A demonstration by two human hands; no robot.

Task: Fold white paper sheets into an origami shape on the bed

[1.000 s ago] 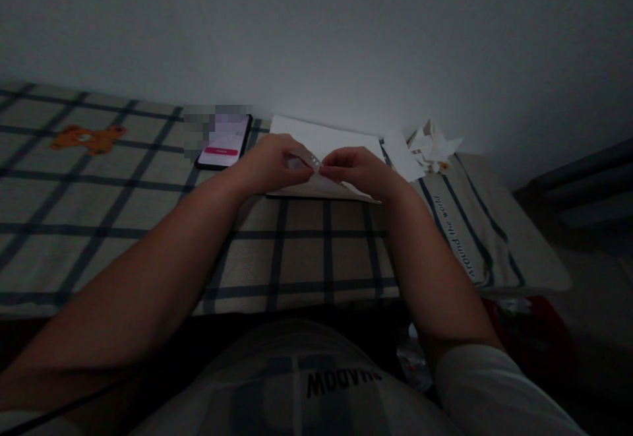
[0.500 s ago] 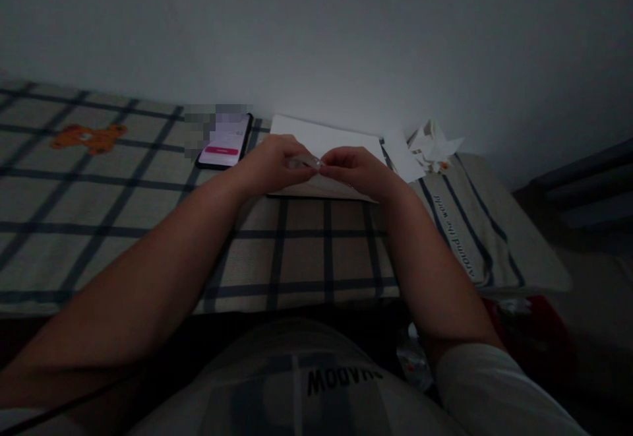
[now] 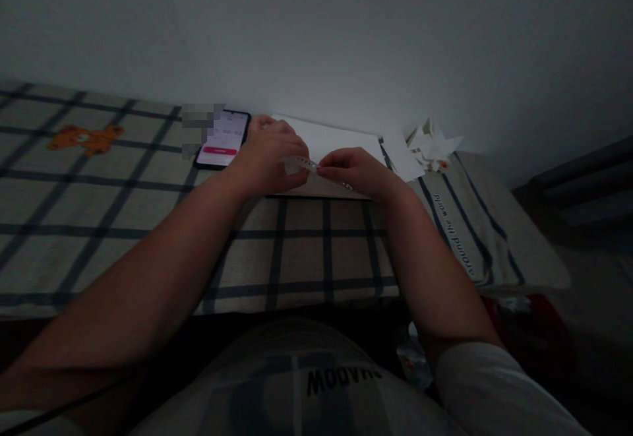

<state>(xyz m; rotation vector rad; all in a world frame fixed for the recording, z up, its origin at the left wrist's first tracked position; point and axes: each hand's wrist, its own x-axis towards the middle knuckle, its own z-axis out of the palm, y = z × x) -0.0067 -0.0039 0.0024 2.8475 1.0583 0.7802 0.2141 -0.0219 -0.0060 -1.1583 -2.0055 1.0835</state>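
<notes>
A narrow, clear strip with a row of small pale marks (image 3: 305, 162) stretches between my hands above a white sheet (image 3: 341, 139). My left hand (image 3: 271, 155) curls around the strip's left end, thumb beneath and fingers on top. Thumb and fingertips of my right hand (image 3: 353, 167) pinch the strip farther along, and a short shiny piece shows below that palm. What the marks are is too small and dim to tell. The sheet lies flat under both hands, on something with a dark front edge.
A lit phone (image 3: 225, 139) lies left of my left hand. Right of the sheet are another white paper (image 3: 403, 155) and a crumpled white paper piece (image 3: 430, 146). A checked cloth (image 3: 301, 251) with an orange bear figure (image 3: 86, 139) covers the table, which meets a wall (image 3: 316, 40).
My left hand has turned, its fingers lifting and spreading up and left toward the phone. More of the strip now shows between the hands. My right hand has barely moved.
</notes>
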